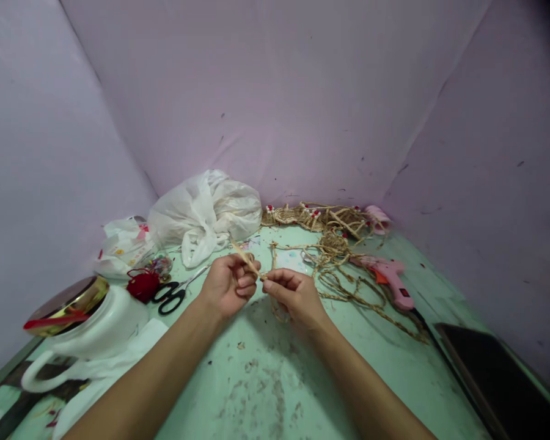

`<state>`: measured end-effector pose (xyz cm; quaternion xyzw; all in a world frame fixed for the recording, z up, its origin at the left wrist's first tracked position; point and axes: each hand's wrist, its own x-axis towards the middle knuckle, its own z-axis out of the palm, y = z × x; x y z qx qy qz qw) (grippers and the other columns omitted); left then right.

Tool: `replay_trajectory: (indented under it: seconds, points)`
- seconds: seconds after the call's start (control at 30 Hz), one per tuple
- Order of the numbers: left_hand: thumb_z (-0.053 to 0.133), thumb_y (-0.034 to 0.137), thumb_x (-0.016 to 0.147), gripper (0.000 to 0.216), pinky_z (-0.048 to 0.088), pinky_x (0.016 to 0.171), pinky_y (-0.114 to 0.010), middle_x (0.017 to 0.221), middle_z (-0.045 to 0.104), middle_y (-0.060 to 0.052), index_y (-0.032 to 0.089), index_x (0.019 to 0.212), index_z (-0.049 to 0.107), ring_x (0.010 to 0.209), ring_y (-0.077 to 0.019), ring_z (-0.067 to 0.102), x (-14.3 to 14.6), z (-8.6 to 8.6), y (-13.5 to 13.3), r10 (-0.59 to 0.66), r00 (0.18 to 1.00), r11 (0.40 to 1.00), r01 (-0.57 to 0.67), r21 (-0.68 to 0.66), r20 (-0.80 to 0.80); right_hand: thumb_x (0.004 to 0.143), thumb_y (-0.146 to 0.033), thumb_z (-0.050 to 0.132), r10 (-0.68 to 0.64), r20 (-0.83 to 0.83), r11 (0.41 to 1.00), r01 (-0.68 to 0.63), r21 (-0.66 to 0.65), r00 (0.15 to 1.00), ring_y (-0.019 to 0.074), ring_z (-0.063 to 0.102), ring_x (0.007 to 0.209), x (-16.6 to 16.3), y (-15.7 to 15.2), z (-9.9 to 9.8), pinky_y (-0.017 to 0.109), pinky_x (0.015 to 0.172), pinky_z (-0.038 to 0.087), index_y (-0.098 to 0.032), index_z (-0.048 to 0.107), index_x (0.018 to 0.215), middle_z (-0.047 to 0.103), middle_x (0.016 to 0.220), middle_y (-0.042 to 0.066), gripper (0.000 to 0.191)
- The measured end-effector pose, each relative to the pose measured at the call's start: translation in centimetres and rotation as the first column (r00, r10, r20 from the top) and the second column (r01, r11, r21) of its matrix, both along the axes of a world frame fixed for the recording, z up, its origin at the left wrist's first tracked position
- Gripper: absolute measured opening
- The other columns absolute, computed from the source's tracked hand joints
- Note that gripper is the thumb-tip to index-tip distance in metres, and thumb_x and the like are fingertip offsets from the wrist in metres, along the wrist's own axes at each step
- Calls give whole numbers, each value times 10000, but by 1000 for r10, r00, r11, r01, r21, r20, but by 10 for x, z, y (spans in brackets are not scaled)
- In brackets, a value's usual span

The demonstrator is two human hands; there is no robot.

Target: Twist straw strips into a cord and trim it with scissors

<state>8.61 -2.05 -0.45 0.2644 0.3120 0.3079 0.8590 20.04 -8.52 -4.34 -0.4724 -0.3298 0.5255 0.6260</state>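
Note:
My left hand (230, 283) and my right hand (293, 294) meet above the middle of the pale green table (266, 385). Both are closed in a pinch on a thin piece of straw-coloured jute cord (246, 260), whose free end sticks up and to the left from my left fingers. The cord continues from my right hand toward a loose tangle of jute rope (343, 269) lying on the table behind and to the right.
Black-handled scissors (173, 296), a red yarn ball (143, 285), a white jug (91, 336) and white plastic bags (206, 214) lie at left. A pink glue gun (392, 278) lies at right, woven jute pieces (302, 215) at the back. A dark flat object (490, 366) sits front right. Lilac cloth walls enclose the table.

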Motion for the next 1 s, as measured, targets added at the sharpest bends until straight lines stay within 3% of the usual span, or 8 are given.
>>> replay_trajectory:
  seconds: [0.13, 0.33, 0.6, 0.73, 0.87, 0.93, 1.0]
  points:
    - [416, 160, 709, 175, 147, 258, -121, 407, 269, 73, 160, 550, 344, 254, -22, 222, -5, 2, 0, -61, 997, 995, 57, 82, 41, 496, -240, 700, 21, 85, 1000, -21, -9, 996, 78, 457, 445, -4, -1, 2, 189, 395, 322, -139, 624, 654, 573, 513, -12, 202]
    - [455, 154, 624, 135, 134, 256, -125, 385, 268, 80, 167, 545, 347, 241, -19, 203, -9, 9, 0, 8, 1000, 975, -3, 222, -20, 540, -306, 669, -39, 183, 999, 31, 45, 982, 68, 412, 407, -8, -5, 7, 193, 389, 314, -150, 581, 565, 534, 464, -21, 181]
    - [461, 150, 611, 114, 99, 253, -132, 365, 270, 83, 169, 551, 367, 231, -19, 189, -9, 9, -2, 150, 986, 963, -130, 237, -70, 614, -321, 617, -21, 242, 996, -1, 89, 970, 57, 345, 386, -16, -12, 0, 192, 387, 278, -163, 527, 551, 455, 443, -52, 193]
    - [452, 158, 616, 148, 86, 259, -135, 357, 283, 76, 170, 518, 341, 234, -17, 187, -7, 11, -4, 141, 986, 969, -119, 217, -89, 649, -311, 594, -17, 290, 995, -11, 97, 957, 62, 344, 397, -16, -13, 0, 193, 391, 260, -157, 569, 659, 457, 460, -53, 156]
    - [438, 161, 587, 120, 78, 272, -143, 361, 275, 79, 170, 512, 345, 241, -15, 178, -5, 15, -9, 124, 985, 980, -102, 171, -123, 677, -297, 573, -93, 425, 987, 27, 159, 901, 61, 295, 400, -17, -16, 7, 200, 395, 229, -158, 547, 586, 379, 445, -62, 168]
    - [434, 172, 575, 121, 69, 282, -153, 370, 276, 78, 171, 506, 335, 250, -14, 170, -7, 19, -13, 129, 983, 971, -97, 219, -134, 685, -285, 564, -156, 482, 975, 57, 213, 862, 64, 285, 404, -20, -20, 10, 202, 398, 221, -164, 531, 573, 362, 440, -64, 169]
    - [432, 198, 580, 115, 89, 295, -159, 396, 321, 65, 167, 509, 346, 267, -13, 194, -11, 23, -15, 127, 964, 931, -35, 364, -232, 695, -286, 556, -189, 533, 964, 53, 260, 825, 69, 294, 408, -24, -25, 11, 202, 404, 230, -168, 542, 591, 379, 444, -61, 158]
